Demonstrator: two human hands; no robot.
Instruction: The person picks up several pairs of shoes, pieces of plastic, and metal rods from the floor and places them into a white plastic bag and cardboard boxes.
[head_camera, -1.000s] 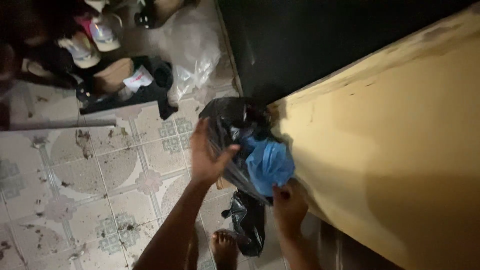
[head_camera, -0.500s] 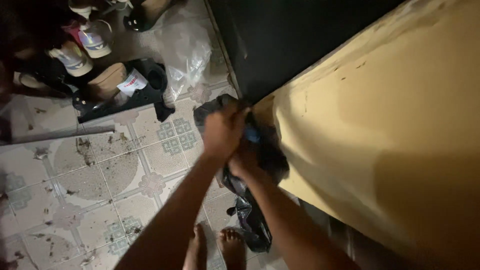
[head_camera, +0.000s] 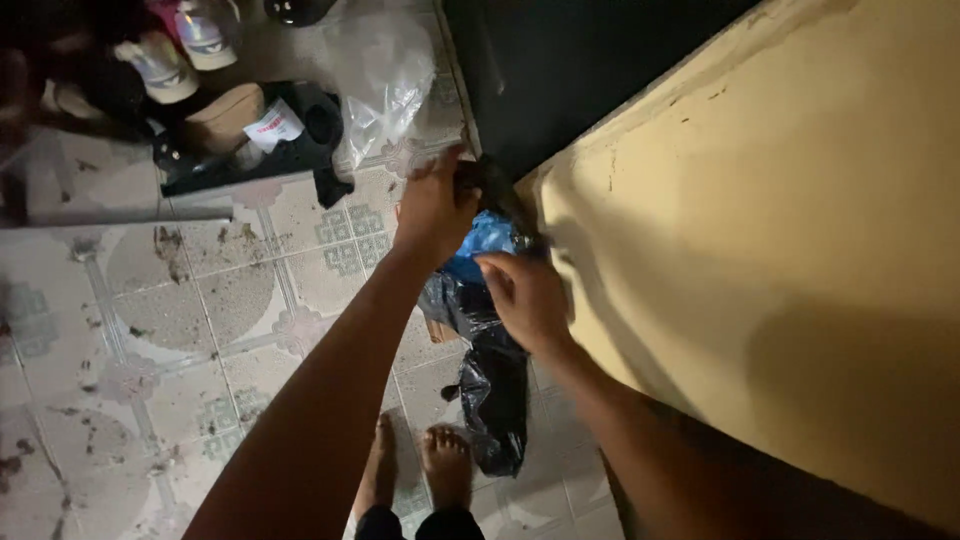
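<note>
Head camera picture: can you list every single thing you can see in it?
black plastic bag: one, black, hanging beside the wall, top held in both hands
blue plastic: one piece, blue, at the bag's mouth between the hands
clear plastic bag: one, see-through, on the floor at the top
shoes: a few, pale and dark, piled top left
tiled floor: patterned, pale, dirty
wall: yellow, on the right
feet: two, bare, on the tiles
left hand: gripping the bag top
right hand: gripping the bag below it

bag (head_camera: 495, 390) left of wall (head_camera: 760, 240), shoes (head_camera: 170, 60) beyond
</note>
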